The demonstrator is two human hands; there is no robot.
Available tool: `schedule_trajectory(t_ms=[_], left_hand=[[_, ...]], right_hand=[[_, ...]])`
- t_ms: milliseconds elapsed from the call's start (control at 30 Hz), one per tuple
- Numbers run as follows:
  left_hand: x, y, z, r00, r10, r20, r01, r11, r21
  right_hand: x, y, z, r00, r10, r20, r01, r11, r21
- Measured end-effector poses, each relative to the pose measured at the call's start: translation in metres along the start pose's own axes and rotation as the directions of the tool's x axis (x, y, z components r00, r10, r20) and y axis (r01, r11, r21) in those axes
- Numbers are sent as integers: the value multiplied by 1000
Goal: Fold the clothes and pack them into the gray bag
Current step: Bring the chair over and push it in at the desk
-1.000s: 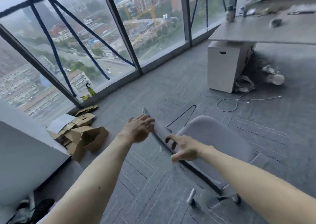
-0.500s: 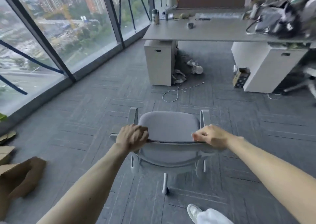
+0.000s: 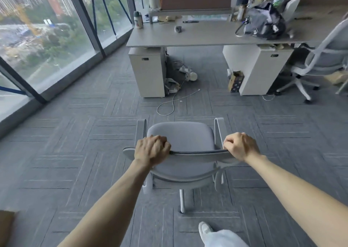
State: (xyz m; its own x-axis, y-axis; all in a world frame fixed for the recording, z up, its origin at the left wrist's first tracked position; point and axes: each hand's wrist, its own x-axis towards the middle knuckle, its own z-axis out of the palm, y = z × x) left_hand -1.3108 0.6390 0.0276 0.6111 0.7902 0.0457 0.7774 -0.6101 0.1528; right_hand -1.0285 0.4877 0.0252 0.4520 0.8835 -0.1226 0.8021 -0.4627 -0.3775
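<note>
A grey office chair (image 3: 180, 135) stands on the carpet in front of me, seat facing the desk. My left hand (image 3: 151, 149) grips the left end of its backrest top and my right hand (image 3: 240, 146) grips the right end. The gray bag (image 3: 263, 23), dark and lumpy with clothes heaped on it, sits on the far desk (image 3: 197, 37) at the right. No garment is in either hand.
A glass window wall (image 3: 56, 39) runs along the left. White pedestals (image 3: 148, 71) support the desk, with a loose white cable (image 3: 169, 103) on the floor. A second chair (image 3: 323, 58) stands at the right. My shoe (image 3: 206, 229) is near the bottom edge.
The view swung from the window towards the desk. Both hands went from reaching for the chair back to gripping it, and the chair now faces the desk.
</note>
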Motion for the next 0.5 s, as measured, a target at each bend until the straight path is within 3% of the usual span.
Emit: schedule_trajectory(t_ms=[333,500], left_hand=[[124,64,13,997,56,45,-51,993,-109],[201,91,20,996,54,69,-48,995,-85]], right_hand=[[77,81,-38,987,112,-117,-105,992,65],[136,116,-61,984,121,-128,-112,991,79]])
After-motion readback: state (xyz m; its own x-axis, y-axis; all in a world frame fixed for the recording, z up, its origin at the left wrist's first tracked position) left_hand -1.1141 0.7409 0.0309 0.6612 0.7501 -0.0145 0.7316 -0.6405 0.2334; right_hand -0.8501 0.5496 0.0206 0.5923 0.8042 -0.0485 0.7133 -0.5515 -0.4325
